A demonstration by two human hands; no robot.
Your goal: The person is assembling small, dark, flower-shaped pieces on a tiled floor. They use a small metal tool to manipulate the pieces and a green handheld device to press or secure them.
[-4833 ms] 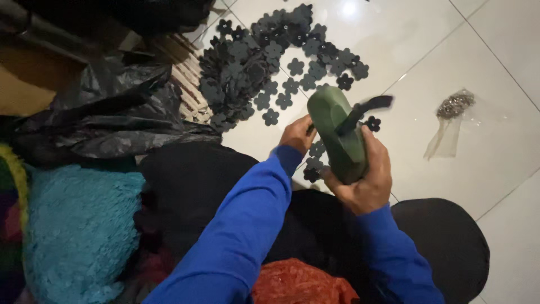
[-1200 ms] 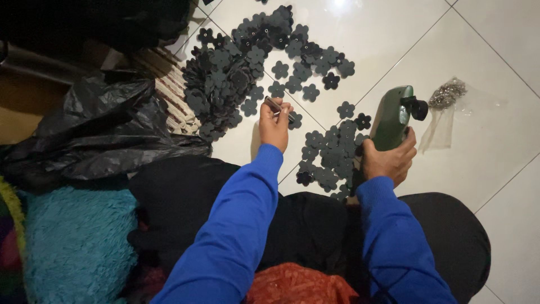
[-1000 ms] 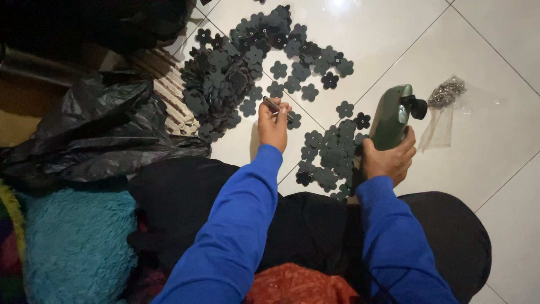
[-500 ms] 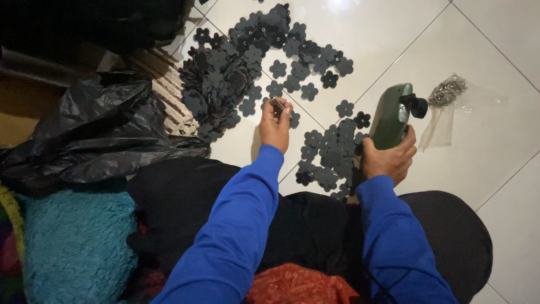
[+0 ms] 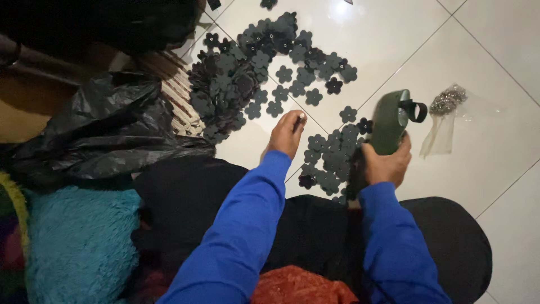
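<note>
Person sitting on a white tile floor [image 5: 506, 50] with both arms in blue sleeves stretched out over dark-trousered knees. The right hand [image 5: 387, 163] is wrapped tight around one green handheld tool [image 5: 388, 123] — a chunky olive-coloured body held upright, with a black loop sticking off its far end. The left hand [image 5: 286, 135] reaches out over the tiles with the fingertips drawn together, pointing down at the floor; I can't tell whether there's anything pinched between them. It's hovering between two heaps of flat dark flower-shaped cutouts. The big pile [image 5: 247, 73] sits far and to the left, way too many to count, dozens for sure, overlapping each other and spilling toward the far edge. The smaller cluster [image 5: 329, 160] lies near, just left of the tool hand, maybe fifteen or so pieces bunched up, some overlapping. A few loose ones sit between the heaps — I count about four or five singles. On the right, well apart from the tool, there's one clear plastic bag [image 5: 444, 121] with small shiny bits bunched in its far end. On the left there's one crumpled black plastic bag [image 5: 95, 129], and near that a fuzzy teal fabric [image 5: 79, 242]. One red fabric [image 5: 298, 287] sits at the near edge between the two arms.
</note>
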